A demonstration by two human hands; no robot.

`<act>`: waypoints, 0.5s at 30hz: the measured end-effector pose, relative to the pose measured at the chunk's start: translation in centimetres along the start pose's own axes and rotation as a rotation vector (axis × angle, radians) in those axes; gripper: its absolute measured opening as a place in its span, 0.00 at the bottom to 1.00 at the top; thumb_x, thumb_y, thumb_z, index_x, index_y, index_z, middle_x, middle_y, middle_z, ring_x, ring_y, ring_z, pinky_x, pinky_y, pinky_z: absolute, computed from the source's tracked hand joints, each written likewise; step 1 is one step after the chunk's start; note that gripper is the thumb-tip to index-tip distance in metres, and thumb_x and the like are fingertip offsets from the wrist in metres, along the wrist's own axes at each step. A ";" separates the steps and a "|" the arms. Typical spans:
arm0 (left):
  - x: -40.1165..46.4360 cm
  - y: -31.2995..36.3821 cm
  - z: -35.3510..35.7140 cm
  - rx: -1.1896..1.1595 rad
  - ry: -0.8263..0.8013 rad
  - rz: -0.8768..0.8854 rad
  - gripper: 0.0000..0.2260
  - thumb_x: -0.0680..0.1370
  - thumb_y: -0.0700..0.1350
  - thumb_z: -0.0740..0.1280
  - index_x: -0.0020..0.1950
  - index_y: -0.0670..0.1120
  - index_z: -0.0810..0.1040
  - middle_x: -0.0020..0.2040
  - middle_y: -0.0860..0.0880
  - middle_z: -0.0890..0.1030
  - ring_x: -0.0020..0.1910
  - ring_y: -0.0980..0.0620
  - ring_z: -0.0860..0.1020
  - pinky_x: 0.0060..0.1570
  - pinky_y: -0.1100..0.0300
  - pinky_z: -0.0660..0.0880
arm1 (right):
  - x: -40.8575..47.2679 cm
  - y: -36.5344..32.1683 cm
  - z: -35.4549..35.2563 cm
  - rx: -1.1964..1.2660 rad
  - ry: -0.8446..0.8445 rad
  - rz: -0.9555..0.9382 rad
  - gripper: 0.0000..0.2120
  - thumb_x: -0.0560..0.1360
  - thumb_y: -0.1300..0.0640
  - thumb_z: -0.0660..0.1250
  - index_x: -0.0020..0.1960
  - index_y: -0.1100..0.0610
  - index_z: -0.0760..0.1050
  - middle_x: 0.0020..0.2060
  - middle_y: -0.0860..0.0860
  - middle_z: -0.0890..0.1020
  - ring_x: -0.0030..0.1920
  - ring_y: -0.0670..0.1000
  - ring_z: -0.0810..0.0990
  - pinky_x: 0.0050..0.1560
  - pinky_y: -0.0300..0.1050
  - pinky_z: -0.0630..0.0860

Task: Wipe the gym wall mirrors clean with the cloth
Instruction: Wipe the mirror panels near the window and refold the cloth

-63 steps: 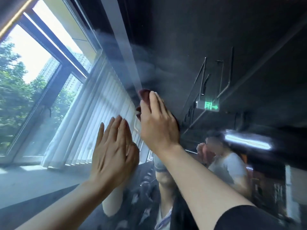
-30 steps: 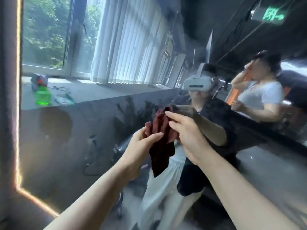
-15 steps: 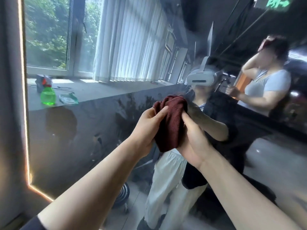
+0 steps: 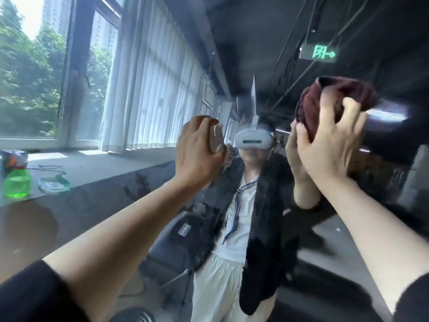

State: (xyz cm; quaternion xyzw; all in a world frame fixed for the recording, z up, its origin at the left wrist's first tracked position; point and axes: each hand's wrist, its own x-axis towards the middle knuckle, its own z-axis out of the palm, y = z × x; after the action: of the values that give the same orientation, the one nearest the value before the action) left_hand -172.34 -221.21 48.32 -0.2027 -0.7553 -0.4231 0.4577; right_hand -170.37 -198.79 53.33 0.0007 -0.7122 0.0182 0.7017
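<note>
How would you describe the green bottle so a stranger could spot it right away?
Look at the window on the left, then down to the ledge below it. At the ledge's left end stands the green bottle, beside a flat clear wrapper; it alone glows bright translucent green.

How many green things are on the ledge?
2: a green bottle at the far left of the ledge, and a smaller greenish thing just right of it. More may be out of view.
</note>
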 end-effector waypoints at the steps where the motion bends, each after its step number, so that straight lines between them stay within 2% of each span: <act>1: 0.5 0.1 0.2 0.031 -0.012 0.020 0.26 0.71 0.52 0.63 0.66 0.43 0.75 0.68 0.47 0.72 0.66 0.45 0.70 0.64 0.50 0.68 | -0.8 0.1 1.1 -0.056 -0.042 -0.122 0.30 0.79 0.49 0.63 0.78 0.57 0.63 0.73 0.65 0.66 0.68 0.67 0.66 0.66 0.63 0.64; 3: 1.1 0.0 0.9 0.091 -0.030 0.079 0.28 0.72 0.51 0.64 0.71 0.43 0.71 0.73 0.46 0.69 0.72 0.46 0.66 0.69 0.52 0.62 | -1.8 0.8 2.7 -0.111 -0.045 -0.395 0.24 0.80 0.53 0.63 0.75 0.57 0.69 0.73 0.61 0.70 0.67 0.65 0.67 0.62 0.62 0.66; 5: 1.6 -0.3 1.6 0.149 -0.023 0.152 0.32 0.73 0.51 0.64 0.76 0.42 0.67 0.77 0.44 0.65 0.78 0.45 0.59 0.74 0.54 0.55 | 0.0 2.0 2.3 -0.119 0.014 -0.660 0.21 0.77 0.60 0.69 0.69 0.56 0.76 0.62 0.58 0.80 0.60 0.63 0.73 0.54 0.56 0.70; 6: 2.0 -0.4 1.8 0.173 -0.012 0.188 0.33 0.73 0.52 0.63 0.77 0.41 0.65 0.78 0.44 0.64 0.79 0.45 0.57 0.75 0.54 0.52 | 1.6 2.7 1.5 -0.144 0.047 -0.736 0.20 0.76 0.60 0.69 0.68 0.55 0.78 0.57 0.57 0.82 0.57 0.62 0.73 0.52 0.54 0.69; 7: 2.5 -0.4 2.0 0.193 -0.002 0.218 0.35 0.73 0.52 0.62 0.78 0.41 0.63 0.79 0.43 0.63 0.80 0.44 0.55 0.76 0.52 0.51 | 3.4 3.4 0.9 -0.182 0.073 -0.752 0.19 0.78 0.58 0.68 0.68 0.53 0.78 0.55 0.57 0.82 0.58 0.61 0.72 0.55 0.55 0.68; 9: 3.7 -0.4 2.3 0.234 0.022 0.245 0.36 0.73 0.53 0.61 0.79 0.42 0.60 0.80 0.44 0.59 0.80 0.46 0.52 0.78 0.50 0.49 | 7.1 4.7 0.5 -0.225 0.110 -0.597 0.18 0.81 0.53 0.61 0.70 0.49 0.75 0.63 0.59 0.77 0.66 0.62 0.69 0.70 0.64 0.61; 11: 4.9 -0.2 2.4 0.272 0.048 0.240 0.37 0.74 0.56 0.59 0.81 0.45 0.57 0.82 0.47 0.54 0.81 0.49 0.48 0.78 0.52 0.43 | 9.3 5.0 1.2 -0.119 0.083 -0.323 0.22 0.81 0.50 0.59 0.74 0.49 0.71 0.74 0.61 0.68 0.75 0.64 0.62 0.75 0.70 0.49; 13: 6.1 -0.3 2.6 0.299 0.059 0.242 0.37 0.74 0.58 0.57 0.82 0.47 0.54 0.82 0.49 0.50 0.81 0.50 0.44 0.76 0.55 0.38 | 9.0 4.0 2.4 0.014 0.074 -0.191 0.24 0.81 0.49 0.58 0.76 0.53 0.69 0.76 0.63 0.65 0.77 0.64 0.60 0.77 0.68 0.51; 15: 6.8 -0.7 3.0 0.323 0.044 0.244 0.37 0.75 0.58 0.54 0.82 0.47 0.50 0.82 0.49 0.46 0.80 0.51 0.41 0.76 0.56 0.35 | 6.4 2.6 3.6 0.095 0.075 -0.293 0.24 0.82 0.50 0.59 0.75 0.57 0.69 0.74 0.64 0.69 0.76 0.64 0.64 0.74 0.66 0.61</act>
State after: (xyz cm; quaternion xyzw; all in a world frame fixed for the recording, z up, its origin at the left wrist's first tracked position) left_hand -177.76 -219.73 53.18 -0.2071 -0.7729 -0.2423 0.5486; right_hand -174.14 -196.15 59.66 0.1371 -0.6761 -0.0507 0.7221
